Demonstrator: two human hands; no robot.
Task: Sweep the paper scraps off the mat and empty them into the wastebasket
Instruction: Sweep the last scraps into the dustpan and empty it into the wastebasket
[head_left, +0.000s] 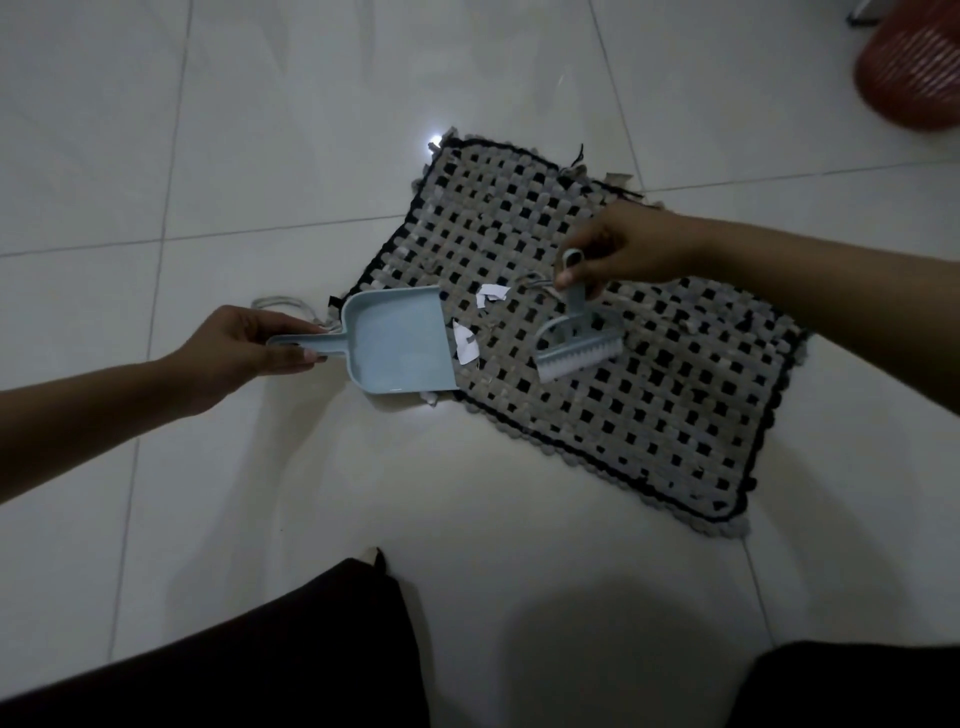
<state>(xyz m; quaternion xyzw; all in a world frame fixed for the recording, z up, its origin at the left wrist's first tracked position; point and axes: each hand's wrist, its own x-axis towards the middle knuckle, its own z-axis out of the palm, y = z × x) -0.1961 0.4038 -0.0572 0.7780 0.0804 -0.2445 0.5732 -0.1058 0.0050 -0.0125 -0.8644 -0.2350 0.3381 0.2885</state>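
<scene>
A woven grey-and-black mat (649, 405) lies on the white tile floor. White paper scraps (466, 343) sit on its left part, with another scrap (491, 295) just above them. My left hand (244, 345) grips the handle of a light blue dustpan (397, 343), whose open lip rests at the mat's left edge beside the scraps. My right hand (618, 249) pinches the handle of a small light blue brush (576, 348); its white bristles point down on the mat, right of the scraps. A red slatted wastebasket (909, 78) stands at the top right.
One small scrap (428, 399) lies on the floor below the dustpan. A pale cord (280, 304) lies on the tiles behind my left hand. Dark clothing on my legs (260, 670) fills the bottom of the view. White tiles surround the mat.
</scene>
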